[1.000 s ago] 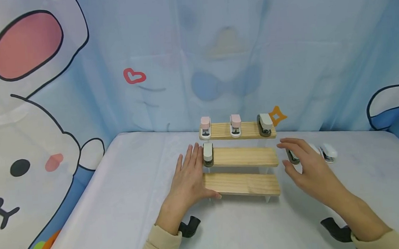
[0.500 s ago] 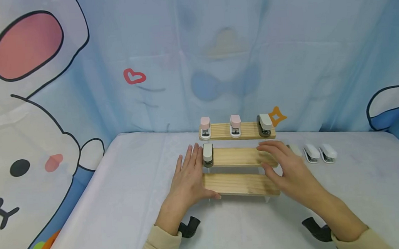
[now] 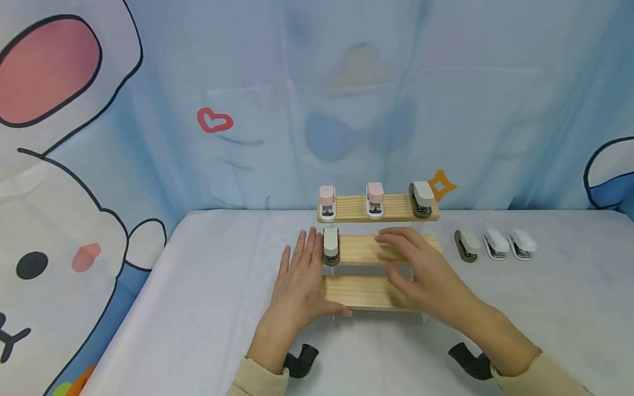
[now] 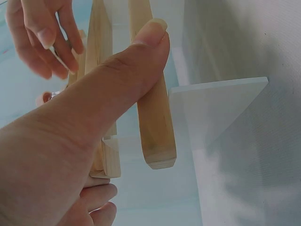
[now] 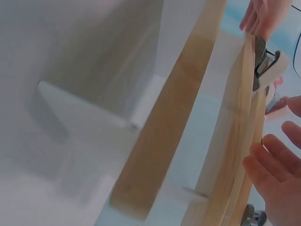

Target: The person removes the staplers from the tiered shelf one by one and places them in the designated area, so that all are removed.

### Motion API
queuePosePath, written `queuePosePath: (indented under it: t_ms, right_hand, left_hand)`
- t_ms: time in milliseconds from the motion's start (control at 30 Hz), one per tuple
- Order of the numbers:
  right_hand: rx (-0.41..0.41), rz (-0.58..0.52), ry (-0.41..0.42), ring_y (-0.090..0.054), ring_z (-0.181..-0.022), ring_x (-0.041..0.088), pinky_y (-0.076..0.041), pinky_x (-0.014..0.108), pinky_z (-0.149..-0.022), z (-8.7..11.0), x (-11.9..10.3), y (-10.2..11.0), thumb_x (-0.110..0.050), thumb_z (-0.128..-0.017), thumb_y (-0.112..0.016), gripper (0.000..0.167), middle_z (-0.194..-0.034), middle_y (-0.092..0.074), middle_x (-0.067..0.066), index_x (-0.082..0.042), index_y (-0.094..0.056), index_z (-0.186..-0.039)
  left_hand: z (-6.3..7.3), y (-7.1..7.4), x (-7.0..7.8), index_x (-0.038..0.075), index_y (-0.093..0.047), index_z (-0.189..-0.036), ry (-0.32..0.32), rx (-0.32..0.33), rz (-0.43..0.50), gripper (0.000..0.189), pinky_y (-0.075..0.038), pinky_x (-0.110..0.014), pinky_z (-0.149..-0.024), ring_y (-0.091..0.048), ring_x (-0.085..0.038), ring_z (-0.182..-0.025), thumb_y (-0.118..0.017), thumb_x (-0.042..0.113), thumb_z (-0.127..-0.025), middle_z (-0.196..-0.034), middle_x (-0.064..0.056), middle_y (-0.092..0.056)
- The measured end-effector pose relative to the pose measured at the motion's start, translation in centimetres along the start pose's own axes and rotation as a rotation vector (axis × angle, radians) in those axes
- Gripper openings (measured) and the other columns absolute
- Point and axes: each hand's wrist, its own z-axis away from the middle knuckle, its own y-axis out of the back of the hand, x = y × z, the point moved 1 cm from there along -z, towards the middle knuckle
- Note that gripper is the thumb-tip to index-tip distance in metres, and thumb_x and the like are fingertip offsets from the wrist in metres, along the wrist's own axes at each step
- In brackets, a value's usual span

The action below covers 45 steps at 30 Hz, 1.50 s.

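A three-tier stand of wooden planks (image 3: 359,289) on clear supports stands on the table. My left hand (image 3: 300,288) rests along its left end with straight fingers, the thumb (image 4: 127,70) across the front of the lowest plank. On the middle plank (image 3: 360,248), a white-and-grey mini stapler (image 3: 331,245) sits at the left end, beside my left fingertips. My right hand (image 3: 436,282) hovers over the right part of the lower two planks, fingers loosely bent, holding nothing. The top plank bears two pink-and-white staplers (image 3: 326,202) and a white-and-grey stapler (image 3: 422,198).
Right of the stand, a white-and-grey stapler (image 3: 467,246) and two white staplers, one in the middle (image 3: 496,244) and one farthest right (image 3: 522,244), lie in a row on the white cloth (image 3: 567,303). A blue printed curtain (image 3: 266,103) hangs behind the table.
My right hand has moved left from beside the row of staplers to over the stand, uncovering that row. My left hand and the stapler on the middle plank have stayed put.
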Motion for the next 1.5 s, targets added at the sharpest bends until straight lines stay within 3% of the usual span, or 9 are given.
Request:
queuePosePath:
  t_ms: [333,933,1267,1500]
  right_hand:
    - [-0.011,-0.057,0.042,-0.059,-0.120,0.031,-0.052,0.048,-0.097,-1.4,-0.8,-1.7,0.003,-0.085,-0.070,0.042,-0.129,-0.058,0.016,0.003,-0.059,-0.125]
    - [-0.106,-0.085,0.012,-0.053,-0.128,0.031,-0.047,0.048,-0.107,-3.6,-1.9,-3.8,-0.010,-0.090,-0.071,0.046,-0.137,-0.052,0.018,0.001,-0.055,-0.133]
    - [-0.101,-0.012,0.034,-0.062,-0.114,0.031,-0.057,0.046,-0.089,-4.2,-2.3,-4.8,-0.016,-0.092,-0.071,0.047,-0.137,-0.051,0.019,-0.011,-0.058,-0.137]
    - [-0.081,-0.004,0.041,-0.061,-0.112,0.029,-0.059,0.042,-0.084,-4.3,-2.4,-5.3,-0.017,-0.089,-0.075,0.042,-0.135,-0.049,0.018,-0.009,-0.060,-0.128]
  left_hand:
    - [0.0,0.0,-0.1,0.002,-0.014,-0.158,-0.009,-0.001,0.004,0.143,-0.012,-0.051,-0.126,-0.004,-0.027,-0.156,-0.089,0.065,-0.054,-0.167,-0.012,-0.008]
    - [0.0,0.1,-0.1,0.003,-0.013,-0.159,-0.017,-0.004,0.015,0.142,-0.012,-0.052,-0.125,-0.006,-0.028,-0.156,-0.088,0.065,-0.055,-0.167,-0.012,-0.007]
    - [0.1,0.0,-0.2,0.003,-0.012,-0.159,-0.011,-0.001,0.017,0.142,-0.014,-0.052,-0.125,-0.007,-0.028,-0.156,-0.088,0.065,-0.056,-0.167,-0.013,-0.010]
    - [0.2,0.1,-0.2,0.003,-0.012,-0.159,-0.017,-0.001,0.026,0.142,-0.014,-0.054,-0.125,-0.006,-0.028,-0.156,-0.088,0.064,-0.056,-0.167,-0.014,-0.011]
